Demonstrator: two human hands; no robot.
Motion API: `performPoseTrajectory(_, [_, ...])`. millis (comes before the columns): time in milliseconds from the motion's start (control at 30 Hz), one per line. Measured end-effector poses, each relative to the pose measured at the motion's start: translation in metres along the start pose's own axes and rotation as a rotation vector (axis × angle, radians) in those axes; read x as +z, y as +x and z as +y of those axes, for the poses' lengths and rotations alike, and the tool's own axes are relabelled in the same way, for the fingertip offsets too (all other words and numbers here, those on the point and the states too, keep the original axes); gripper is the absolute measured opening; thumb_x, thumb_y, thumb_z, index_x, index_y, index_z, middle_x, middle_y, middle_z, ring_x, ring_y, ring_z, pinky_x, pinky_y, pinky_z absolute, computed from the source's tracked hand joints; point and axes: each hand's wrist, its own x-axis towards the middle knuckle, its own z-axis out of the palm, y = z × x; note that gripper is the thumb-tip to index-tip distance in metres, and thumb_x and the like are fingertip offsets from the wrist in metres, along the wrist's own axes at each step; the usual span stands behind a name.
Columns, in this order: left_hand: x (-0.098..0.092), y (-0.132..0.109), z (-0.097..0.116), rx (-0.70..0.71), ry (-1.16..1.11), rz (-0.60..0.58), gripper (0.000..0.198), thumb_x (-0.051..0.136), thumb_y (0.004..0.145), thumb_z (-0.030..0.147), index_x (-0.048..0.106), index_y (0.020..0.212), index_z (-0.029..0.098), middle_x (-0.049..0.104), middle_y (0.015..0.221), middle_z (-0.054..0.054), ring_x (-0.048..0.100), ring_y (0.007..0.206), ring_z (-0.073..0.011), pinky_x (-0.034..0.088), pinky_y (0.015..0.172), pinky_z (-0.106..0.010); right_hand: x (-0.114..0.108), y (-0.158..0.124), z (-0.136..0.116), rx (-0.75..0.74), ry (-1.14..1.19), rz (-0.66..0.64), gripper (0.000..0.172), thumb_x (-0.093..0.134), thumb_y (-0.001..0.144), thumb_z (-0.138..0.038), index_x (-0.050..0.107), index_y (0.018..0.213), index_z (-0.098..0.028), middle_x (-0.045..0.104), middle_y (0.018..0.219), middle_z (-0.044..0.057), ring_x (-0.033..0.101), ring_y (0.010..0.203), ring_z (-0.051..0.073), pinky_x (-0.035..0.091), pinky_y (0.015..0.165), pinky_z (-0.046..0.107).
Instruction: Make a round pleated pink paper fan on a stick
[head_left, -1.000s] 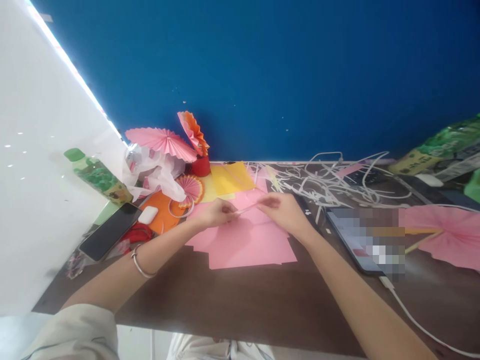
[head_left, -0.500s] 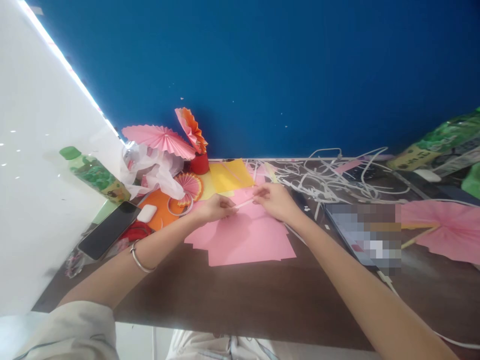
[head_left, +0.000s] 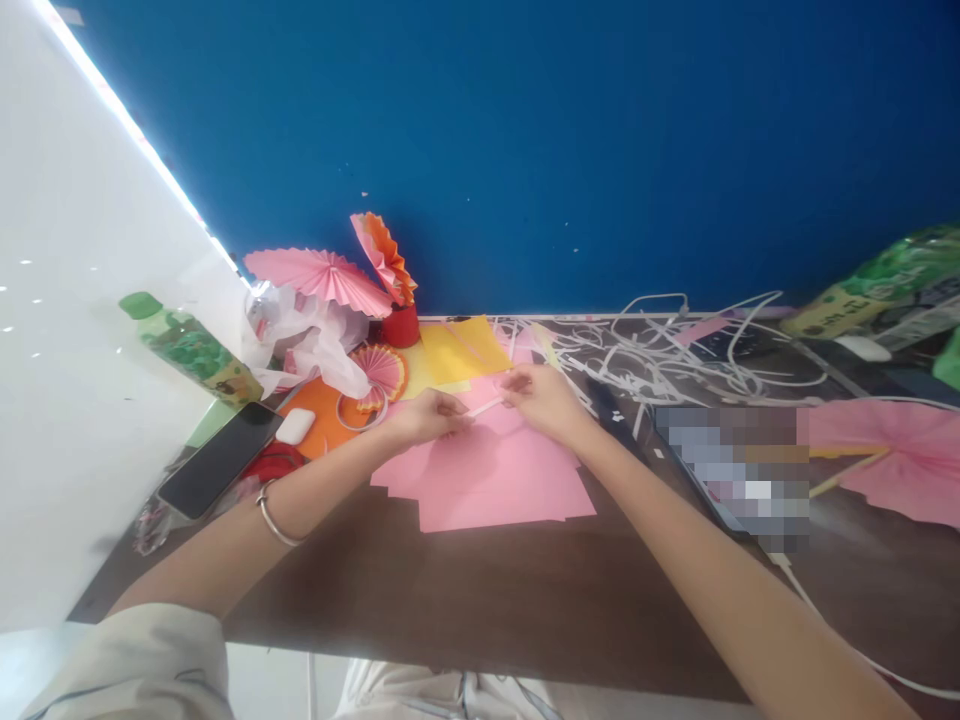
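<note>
Between my two hands stretches a thin white strip, probably paper or tape. My left hand pinches its left end, and my right hand pinches the other end. Below both hands lie overlapping pink paper sheets, with a shadow of the hands on them. A yellow-orange sheet is just behind my right hand. Left of my left hand are a pleated pink-and-orange paper rosette and a roll of tape. The fingertips partly hide the strip's ends.
At the left are a green bottle, a black phone, a white case and pleated pink fans. White strips and cables tangle behind right. A blurred tablet and pink fan lie right.
Both hands hold the strip almost as before; my right hand has shifted very slightly left. The view has drifted a little. Nothing was let go.
</note>
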Motion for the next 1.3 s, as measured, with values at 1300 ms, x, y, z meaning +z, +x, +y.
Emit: performPoseTrajectory(1300, [-0.007,-0.016,-0.037,0.114,-0.046,0.060,0.040,0.063,0.069,0.049,0.063,0.079,0.010,0.069,0.073,-0.008,0.061,0.052,-0.0107,0.048,0.052,-0.020,0.024,-0.037,0.026,0.163,0.816,0.397,0.026,0.071,0.061,-0.040,0.065,0.069,-0.016,0.063,0.063,0.004,0.059,0.058,0.015,0.049,0.057,0.029])
